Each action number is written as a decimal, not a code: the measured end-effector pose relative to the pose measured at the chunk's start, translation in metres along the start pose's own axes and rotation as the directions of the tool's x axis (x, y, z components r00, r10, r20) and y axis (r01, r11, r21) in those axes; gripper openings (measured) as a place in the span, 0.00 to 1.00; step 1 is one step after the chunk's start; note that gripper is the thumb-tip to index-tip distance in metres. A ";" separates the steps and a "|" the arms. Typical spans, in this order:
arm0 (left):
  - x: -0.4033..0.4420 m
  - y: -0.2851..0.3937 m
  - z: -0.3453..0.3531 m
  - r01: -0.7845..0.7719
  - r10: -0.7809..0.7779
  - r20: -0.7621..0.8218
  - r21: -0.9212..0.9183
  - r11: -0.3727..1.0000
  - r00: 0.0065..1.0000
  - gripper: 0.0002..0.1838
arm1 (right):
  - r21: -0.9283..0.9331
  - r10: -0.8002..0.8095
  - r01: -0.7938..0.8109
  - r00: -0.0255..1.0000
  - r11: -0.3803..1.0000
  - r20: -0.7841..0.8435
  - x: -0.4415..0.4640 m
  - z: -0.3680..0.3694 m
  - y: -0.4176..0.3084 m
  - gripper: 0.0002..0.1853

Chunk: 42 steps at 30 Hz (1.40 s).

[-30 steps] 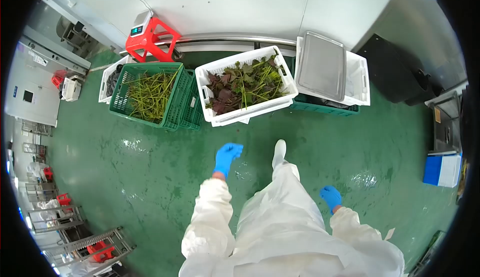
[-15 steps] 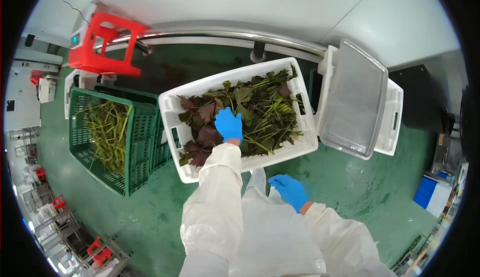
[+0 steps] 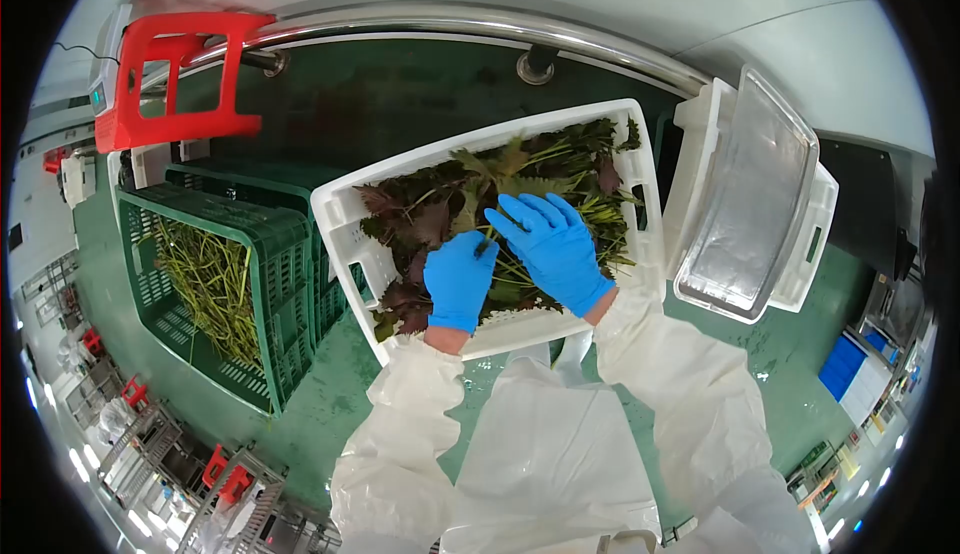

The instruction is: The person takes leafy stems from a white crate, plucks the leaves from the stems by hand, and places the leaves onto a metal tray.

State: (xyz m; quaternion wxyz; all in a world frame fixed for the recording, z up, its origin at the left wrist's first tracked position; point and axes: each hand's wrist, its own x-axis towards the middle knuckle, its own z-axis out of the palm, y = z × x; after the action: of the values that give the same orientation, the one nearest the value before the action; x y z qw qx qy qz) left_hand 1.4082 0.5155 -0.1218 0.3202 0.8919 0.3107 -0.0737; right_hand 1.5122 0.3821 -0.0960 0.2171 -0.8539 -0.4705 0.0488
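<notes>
A white crate (image 3: 335, 204) full of green and purple leafy stems (image 3: 430, 222) stands right before me. Both hands wear blue gloves and are over the leaves, close together near the crate's middle. My left hand (image 3: 460, 279) is closed, its fingertips curled on a green stem. Beside it on the right, my right hand (image 3: 552, 251) lies with its fingers stretched out over the stems and leaves. The undersides of both hands are hidden.
To the left stands a green crate (image 3: 285, 304) with cut stems, below a red stool (image 3: 180, 129). A grey lid (image 3: 750, 204) leans on white crates (image 3: 815, 244) at the right. A metal rail (image 3: 450, 19) runs along the wall.
The leaf crate is nearer in view. My left hand has gone from above the floor into the leaves and closed. My right hand has moved up from beside my apron to join it.
</notes>
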 end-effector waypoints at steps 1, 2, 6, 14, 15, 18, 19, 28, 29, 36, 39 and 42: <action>-0.002 0.002 -0.002 -0.018 0.018 -0.002 -0.020 1.000 1.000 0.15 | -0.043 -0.054 0.055 0.998 0.998 0.021 0.002 0.006 0.007 0.20; -0.005 0.004 -0.003 -0.035 0.035 -0.004 -0.040 0.999 0.999 0.15 | -0.084 -0.106 0.110 0.993 0.990 0.046 0.001 0.010 0.014 0.19; -0.012 0.013 -0.006 -0.008 0.011 0.022 -0.132 0.991 1.000 0.13 | -0.093 -0.178 0.185 0.981 0.978 0.075 -0.005 0.011 0.027 0.16; -0.030 0.044 0.002 0.203 -0.154 0.136 -0.520 0.830 0.979 0.10 | 0.051 0.076 -0.090 0.968 0.995 0.240 -0.001 -0.010 0.024 0.02; -0.026 0.051 -0.003 0.297 -0.211 0.215 -0.549 0.782 0.954 0.10 | 0.284 0.316 -0.338 0.941 0.898 0.121 0.000 -0.011 0.031 0.03; -0.024 0.058 -0.009 0.554 -0.321 0.452 -0.678 0.483 0.833 0.12 | 0.740 0.719 -0.505 0.693 0.444 0.042 -0.010 -0.020 0.056 0.05; -0.022 0.058 -0.013 0.620 -0.327 0.528 -0.701 0.353 0.783 0.12 | 0.682 0.622 -0.476 0.782 0.555 0.039 -0.017 -0.023 0.052 0.04; -0.026 0.091 -0.002 0.624 -0.330 0.560 -0.771 0.129 0.760 0.12 | 0.214 0.011 -0.072 0.962 0.974 0.272 -0.040 -0.033 0.064 0.07; -0.026 0.098 -0.002 0.614 -0.350 0.535 -0.770 0.173 0.769 0.11 | 0.154 -0.025 -0.024 0.951 0.988 0.307 -0.039 -0.034 0.068 0.05; -0.025 0.115 0.020 0.576 -0.427 0.404 -0.689 0.440 0.809 0.11 | 0.322 0.160 -0.220 0.966 0.921 0.202 -0.037 -0.027 0.094 0.06; -0.026 0.113 0.019 0.563 -0.423 0.378 -0.635 0.528 0.823 0.13 | 0.675 0.531 -0.477 0.835 0.563 0.147 -0.053 -0.019 0.113 0.09; -0.025 0.105 0.013 0.491 -0.388 0.301 -0.517 0.701 0.871 0.13 | 0.626 0.399 -0.270 0.914 0.731 -0.072 -0.061 -0.022 0.114 0.09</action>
State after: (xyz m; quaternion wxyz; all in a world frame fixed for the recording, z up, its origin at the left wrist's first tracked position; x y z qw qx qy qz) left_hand 1.4526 0.4316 -0.0690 0.5736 0.6414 0.4939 -0.1254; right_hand 1.5741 0.2717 -0.1310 0.5118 -0.8106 -0.2433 0.1481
